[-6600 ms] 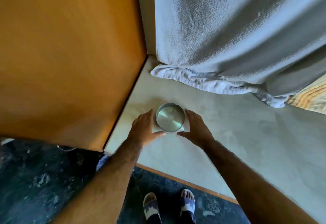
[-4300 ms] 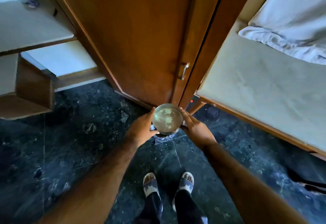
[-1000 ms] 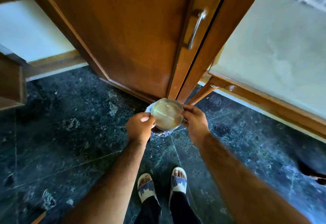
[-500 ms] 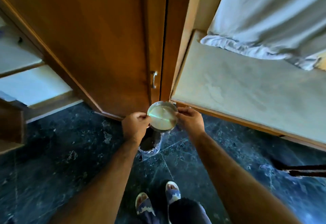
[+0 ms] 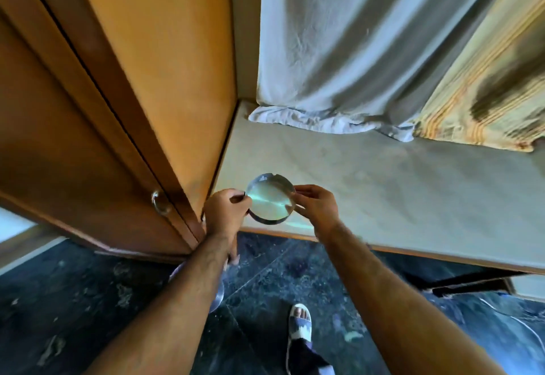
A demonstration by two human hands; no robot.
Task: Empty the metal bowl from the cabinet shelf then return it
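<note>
The cabinet door (image 5: 124,85) fills the left, brown wood standing open, its round knob (image 5: 160,202) low down near the hinge-side edge. Right of the door runs the pale shelf (image 5: 413,197), wide and mostly bare, its wooden front lip crossing just below the hands. At the back of the shelf hangs a grey cloth (image 5: 348,50), bunched where its hem meets the shelf, and right of that a striped yellow cloth (image 5: 483,85) droops down beside it. Below the shelf lip lies the dark speckled floor (image 5: 88,301), and one sandalled foot (image 5: 300,324) shows there, well under the shelf edge. Both bare forearms reach up from the bottom toward the shelf front. The left hand (image 5: 224,212) is curled, thumb and fingertips pinched onto the left rim of the bowl (image 5: 270,197); the right hand (image 5: 317,206) matches it, fingers pinched onto the right rim. The bowl is metal, shallow, round, with notches in its rim, its inside shiny and showing nothing in it. It sits over the front left corner of the shelf, just right of the door; whether it touches the shelf or is held just above it cannot be told.
</note>
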